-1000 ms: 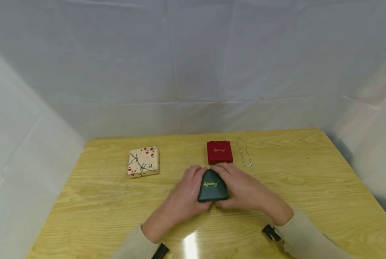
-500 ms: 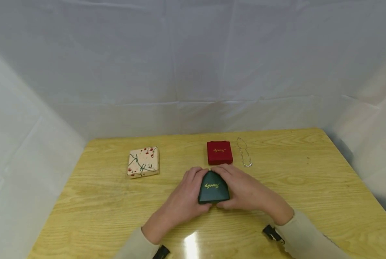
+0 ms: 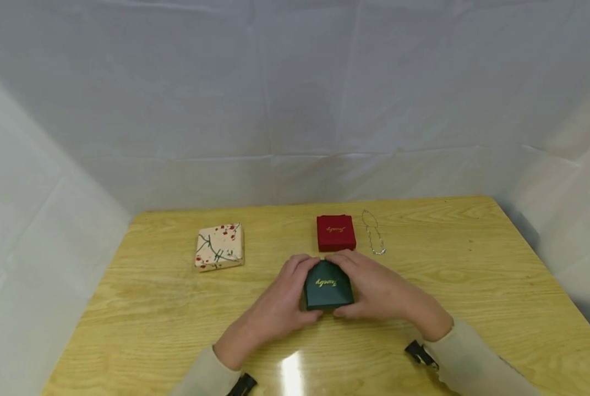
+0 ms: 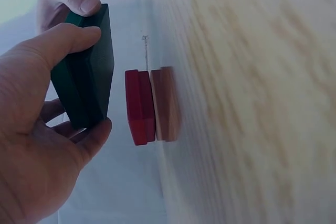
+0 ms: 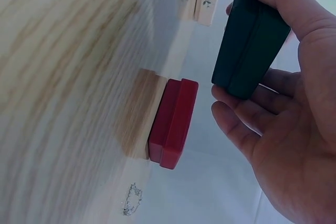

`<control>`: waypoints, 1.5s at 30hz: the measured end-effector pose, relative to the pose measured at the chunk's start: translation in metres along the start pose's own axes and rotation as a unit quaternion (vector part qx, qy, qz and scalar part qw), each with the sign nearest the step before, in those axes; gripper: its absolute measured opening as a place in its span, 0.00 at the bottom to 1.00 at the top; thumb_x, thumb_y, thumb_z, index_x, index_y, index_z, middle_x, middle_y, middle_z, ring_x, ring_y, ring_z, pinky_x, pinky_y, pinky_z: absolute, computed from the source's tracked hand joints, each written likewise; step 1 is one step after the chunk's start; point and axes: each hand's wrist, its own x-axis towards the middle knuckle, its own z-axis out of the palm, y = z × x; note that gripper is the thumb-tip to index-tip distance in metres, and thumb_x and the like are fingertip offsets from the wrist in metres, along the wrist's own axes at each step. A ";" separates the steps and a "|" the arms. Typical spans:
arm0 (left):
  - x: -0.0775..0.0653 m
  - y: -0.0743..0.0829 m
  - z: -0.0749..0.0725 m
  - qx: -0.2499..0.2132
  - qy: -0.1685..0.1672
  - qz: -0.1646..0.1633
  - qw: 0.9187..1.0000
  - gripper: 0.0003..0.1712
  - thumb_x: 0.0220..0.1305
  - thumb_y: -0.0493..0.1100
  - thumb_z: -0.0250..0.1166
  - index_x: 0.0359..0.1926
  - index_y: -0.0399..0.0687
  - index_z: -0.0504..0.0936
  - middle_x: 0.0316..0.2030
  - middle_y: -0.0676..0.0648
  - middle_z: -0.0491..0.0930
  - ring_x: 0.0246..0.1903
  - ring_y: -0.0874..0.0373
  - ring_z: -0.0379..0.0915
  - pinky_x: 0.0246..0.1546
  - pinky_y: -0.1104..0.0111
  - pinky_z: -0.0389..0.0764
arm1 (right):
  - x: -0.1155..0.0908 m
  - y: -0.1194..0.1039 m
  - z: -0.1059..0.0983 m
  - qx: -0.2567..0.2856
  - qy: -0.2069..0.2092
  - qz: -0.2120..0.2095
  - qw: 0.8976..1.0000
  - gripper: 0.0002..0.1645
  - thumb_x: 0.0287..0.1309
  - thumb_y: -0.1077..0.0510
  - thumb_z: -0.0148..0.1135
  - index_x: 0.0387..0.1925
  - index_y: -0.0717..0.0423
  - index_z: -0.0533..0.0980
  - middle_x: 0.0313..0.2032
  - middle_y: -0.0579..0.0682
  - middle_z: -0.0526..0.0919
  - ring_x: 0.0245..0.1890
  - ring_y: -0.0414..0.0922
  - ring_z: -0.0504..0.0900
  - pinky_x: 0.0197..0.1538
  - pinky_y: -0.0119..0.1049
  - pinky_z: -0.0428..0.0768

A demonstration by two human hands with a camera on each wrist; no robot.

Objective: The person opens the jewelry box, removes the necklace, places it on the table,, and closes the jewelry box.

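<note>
A dark green jewelry box (image 3: 328,291) with gold lettering on its lid is held between both hands, its lid closed. The left hand (image 3: 285,297) grips its left side, thumb at the near edge and fingers at the far edge. On the opposite side the right hand (image 3: 379,289) grips it in the same way. Both wrist views show the green box (image 4: 86,72) raised off the table. Just beyond the hands lies a red jewelry box (image 3: 336,232), also closed. A thin silver necklace (image 3: 374,234) lies to the right of the red box.
At the left of the wooden table (image 3: 151,319) sits a cream box (image 3: 219,247) with a red flower and branch pattern. White sheeting (image 3: 295,110) hangs behind the table and along both sides.
The green box has shifted slightly to the right in the hands, and its tilt has changed a little. Both hands keep their grip. The other boxes and the necklace have not moved.
</note>
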 end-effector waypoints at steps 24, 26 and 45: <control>-0.002 0.002 0.001 -0.013 -0.010 0.018 1.000 0.55 0.47 0.51 0.77 0.71 0.48 0.55 0.64 0.51 0.57 0.61 0.60 0.57 0.64 0.67 0.62 | -0.002 -0.003 -0.002 -0.022 -0.014 0.005 1.000 0.59 0.37 0.34 0.75 0.68 0.50 0.60 0.61 0.42 0.68 0.59 0.37 0.66 0.61 0.37 0.69; -0.002 0.002 0.001 -0.014 -0.009 0.019 1.000 0.55 0.47 0.50 0.77 0.71 0.48 0.55 0.64 0.51 0.57 0.61 0.61 0.57 0.63 0.67 0.62 | -0.002 -0.003 -0.002 -0.021 -0.013 0.005 1.000 0.58 0.37 0.34 0.75 0.68 0.50 0.60 0.61 0.41 0.68 0.58 0.37 0.66 0.61 0.37 0.69; -0.004 0.002 0.001 -0.022 -0.020 0.010 0.999 0.58 0.46 0.51 0.78 0.72 0.49 0.52 0.64 0.51 0.57 0.62 0.60 0.57 0.64 0.67 0.62 | -0.001 -0.005 0.001 -0.017 -0.007 0.010 1.000 0.59 0.33 0.33 0.76 0.66 0.49 0.60 0.58 0.41 0.69 0.56 0.37 0.66 0.61 0.38 0.68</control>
